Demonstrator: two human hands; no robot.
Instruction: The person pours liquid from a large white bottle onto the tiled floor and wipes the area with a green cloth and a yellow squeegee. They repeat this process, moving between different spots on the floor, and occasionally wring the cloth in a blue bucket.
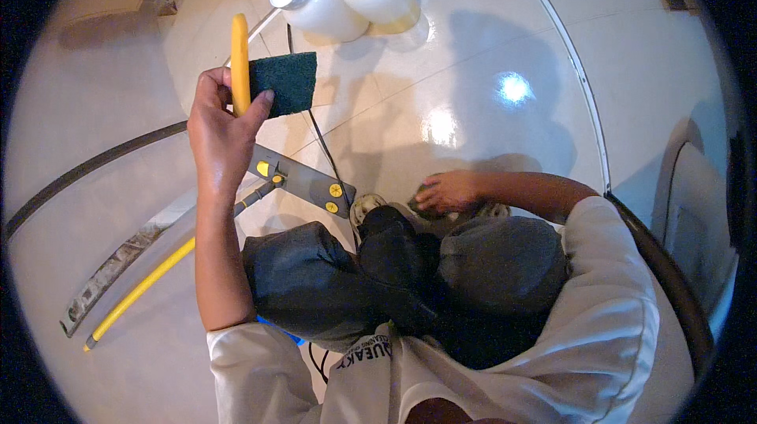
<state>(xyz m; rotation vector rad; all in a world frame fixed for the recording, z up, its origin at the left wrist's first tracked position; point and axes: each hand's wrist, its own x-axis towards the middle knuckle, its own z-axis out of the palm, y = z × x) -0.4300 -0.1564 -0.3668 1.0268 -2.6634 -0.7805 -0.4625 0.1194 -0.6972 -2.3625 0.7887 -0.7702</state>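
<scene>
Raised at the left, my left hand [225,120] is closed on a dark green scouring pad [288,83], its thumb pressed to the pad's near edge. A long, narrow yellow piece [240,57] stands upright in the same grip; whether it is a handle or a sponge seen edge-on I cannot tell. Down by my feet, my right hand [449,192] curls over a dark green pad [415,202] against the shiny tiled floor [378,132]. The fingers and my palm hide most of that pad.
White plastic jugs [319,10] stand at the far side. A grey flat mop head [307,184] with a yellow pole [150,282] lies at the left, beside a stained metal strip [130,251]. A black cable [325,144] crosses the floor. A pale strip [579,69] runs along the right.
</scene>
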